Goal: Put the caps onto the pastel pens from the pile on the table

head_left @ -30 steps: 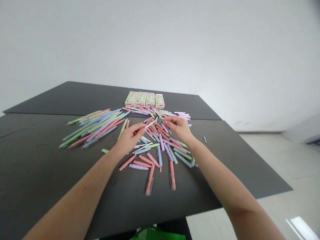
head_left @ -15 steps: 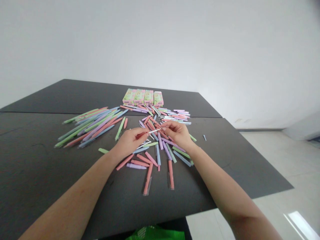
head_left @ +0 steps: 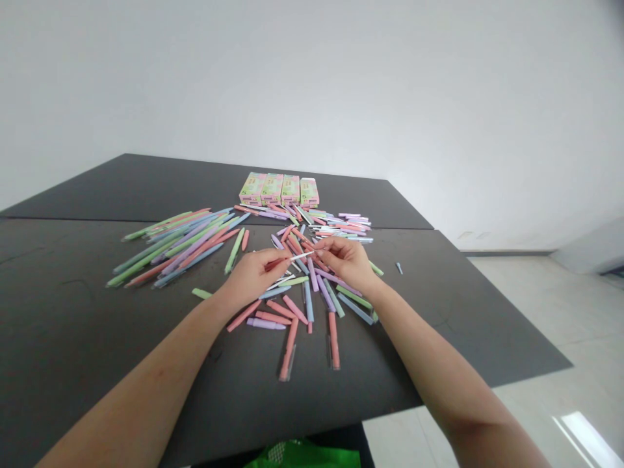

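Note:
A thin white pen refill [head_left: 301, 256] spans the gap between my hands, above a pile of pen parts. Closed around its left end is my left hand [head_left: 256, 274], and a bit of red shows at its fingers. My right hand [head_left: 345, 261] pinches the other end; the very tip is hidden by the fingers. Below them lie loose pen barrels and caps in red, purple, green and blue, such as a purple barrel [head_left: 312, 274] and a blue one [head_left: 309, 301]. Two red barrels with clear caps, one of them here [head_left: 334, 341], lie nearest me.
Several long assembled-looking pens [head_left: 180, 250] lie bunched at the left. Small printed boxes [head_left: 290, 190] stand in a row at the back, with more pen parts [head_left: 346, 224] before them. A small blue piece [head_left: 399, 268] lies at the right of the dark table [head_left: 468, 312].

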